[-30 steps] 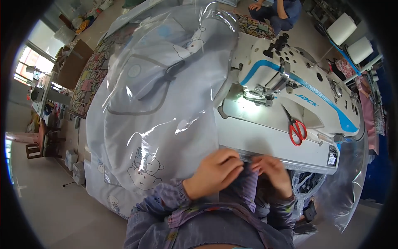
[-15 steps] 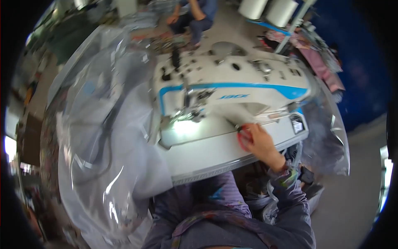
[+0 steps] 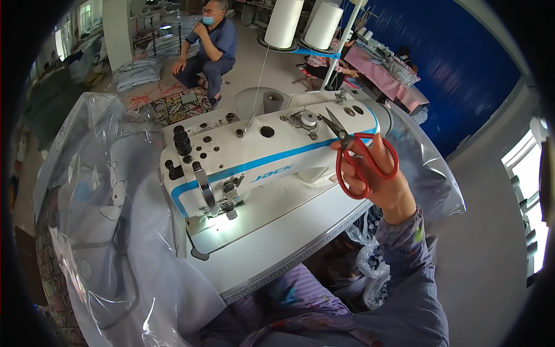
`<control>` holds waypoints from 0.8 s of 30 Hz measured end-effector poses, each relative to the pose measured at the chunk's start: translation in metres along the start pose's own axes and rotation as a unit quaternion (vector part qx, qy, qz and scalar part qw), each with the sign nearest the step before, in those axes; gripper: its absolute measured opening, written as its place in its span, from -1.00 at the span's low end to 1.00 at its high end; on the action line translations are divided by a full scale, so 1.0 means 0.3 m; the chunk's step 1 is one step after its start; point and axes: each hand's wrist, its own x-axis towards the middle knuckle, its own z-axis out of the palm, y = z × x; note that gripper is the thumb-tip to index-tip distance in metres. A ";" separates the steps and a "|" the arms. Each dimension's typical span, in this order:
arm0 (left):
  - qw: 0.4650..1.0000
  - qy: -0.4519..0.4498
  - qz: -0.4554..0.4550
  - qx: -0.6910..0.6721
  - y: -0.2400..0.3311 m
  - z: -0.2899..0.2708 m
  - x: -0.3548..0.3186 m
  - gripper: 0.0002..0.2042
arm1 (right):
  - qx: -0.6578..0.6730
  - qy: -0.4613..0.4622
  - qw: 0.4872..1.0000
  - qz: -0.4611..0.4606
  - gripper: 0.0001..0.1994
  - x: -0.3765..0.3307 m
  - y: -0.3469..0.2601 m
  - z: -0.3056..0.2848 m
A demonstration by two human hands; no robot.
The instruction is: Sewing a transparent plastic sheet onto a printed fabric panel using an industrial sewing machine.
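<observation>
My right hand [image 3: 388, 184] is raised over the right end of a white and blue sewing machine [image 3: 277, 155]. It grips a pair of scissors [image 3: 356, 147] with red handles, the fingers through the loops. The dark blades are parted and point up and to the left, in front of the machine's top. A lamp lights the needle area at the machine's left end. My left hand is outside the picture.
Clear plastic sheeting with grey cloth [image 3: 156, 231] covers the left side. Two white thread cones [image 3: 284, 23] stand on a rack behind the machine. A seated person [image 3: 209, 49] is at the back left. Another person sits near a pink-covered table [image 3: 376, 72].
My right hand has lifted the scissors from the machine bed to above its right end. The blades, blurred before, now show apart. The view has tilted upward and turned.
</observation>
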 end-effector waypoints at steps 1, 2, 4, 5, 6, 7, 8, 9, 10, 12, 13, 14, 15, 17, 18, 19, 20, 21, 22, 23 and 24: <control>1.000 0.013 -0.005 0.007 -0.007 0.004 -0.015 -0.69 | -0.029 0.018 0.999 -0.012 -0.31 0.020 -0.001 0.003; 1.000 0.025 -0.009 0.013 -0.014 0.006 -0.031 -0.69 | -0.058 0.037 0.997 -0.023 -0.33 0.033 0.002 0.006; 0.998 0.048 -0.019 0.025 -0.026 0.015 -0.062 -0.69 | -0.081 0.026 0.995 -0.049 -0.38 0.009 0.022 0.011; 0.997 0.061 -0.024 0.032 -0.030 0.017 -0.079 -0.69 | -0.089 0.032 0.994 -0.052 -0.38 -0.029 0.031 0.021; 0.996 0.074 -0.028 0.038 -0.034 0.024 -0.090 -0.69 | -0.097 0.039 0.993 -0.055 -0.38 -0.070 0.043 0.022; 0.995 0.086 -0.033 0.043 -0.038 0.032 -0.102 -0.69 | -0.116 -0.009 0.988 -0.103 -0.36 -0.102 0.066 0.011; 0.993 0.097 -0.038 0.050 -0.039 0.042 -0.116 -0.69 | -0.115 -0.009 0.988 -0.102 -0.36 -0.119 0.081 -0.018; 0.992 0.108 -0.044 0.057 -0.043 0.050 -0.134 -0.69 | -0.180 -0.060 0.979 -0.071 -0.37 -0.126 0.101 -0.049; 0.990 0.119 -0.050 0.064 -0.045 0.057 -0.153 -0.69 | -0.243 -0.111 0.963 -0.041 -0.37 -0.134 0.121 -0.065; 0.986 0.137 -0.056 0.077 -0.043 0.072 -0.173 -0.69 | -0.342 -0.016 0.939 0.033 -0.57 -0.140 0.216 -0.131; 0.983 0.149 -0.063 0.086 -0.044 0.077 -0.191 -0.69 | -0.449 -0.020 0.893 0.012 -0.61 -0.128 0.263 -0.162; 0.981 0.157 -0.066 0.092 -0.041 0.087 -0.201 -0.69 | -0.553 -0.018 0.833 -0.008 -0.65 -0.125 0.288 -0.176; 0.979 0.166 -0.070 0.099 -0.037 0.097 -0.213 -0.69 | -0.614 -0.004 0.789 -0.006 -0.66 -0.114 0.310 -0.183; 0.973 0.186 -0.077 0.115 -0.028 0.108 -0.234 -0.69 | -0.695 0.005 0.717 -0.055 -0.64 -0.086 0.355 -0.187; 0.970 0.195 -0.080 0.124 -0.023 0.110 -0.242 -0.69 | -0.766 0.013 0.634 -0.105 -0.61 -0.080 0.361 -0.188; 0.966 0.205 -0.082 0.132 -0.018 0.113 -0.249 -0.69 | -0.782 0.015 0.613 -0.112 -0.60 -0.083 0.351 -0.193; 0.962 0.218 -0.087 0.142 -0.012 0.113 -0.261 -0.69 | -0.780 0.013 0.615 -0.116 -0.60 -0.067 0.320 -0.177; 0.957 0.231 -0.093 0.151 -0.004 0.118 -0.275 -0.68 | -0.720 0.048 0.670 -0.174 -0.63 -0.050 0.258 -0.139; 0.950 0.245 -0.105 0.162 0.003 0.125 -0.305 -0.68 | -0.648 0.079 0.721 -0.231 -0.66 -0.025 0.202 -0.095; 0.945 0.256 -0.112 0.171 0.012 0.134 -0.328 -0.68 | -0.619 0.093 0.741 -0.243 -0.69 -0.003 0.135 -0.051; 0.939 0.267 -0.121 0.180 0.021 0.144 -0.355 -0.68 | -0.587 0.105 0.761 -0.255 -0.71 0.031 0.076 -0.008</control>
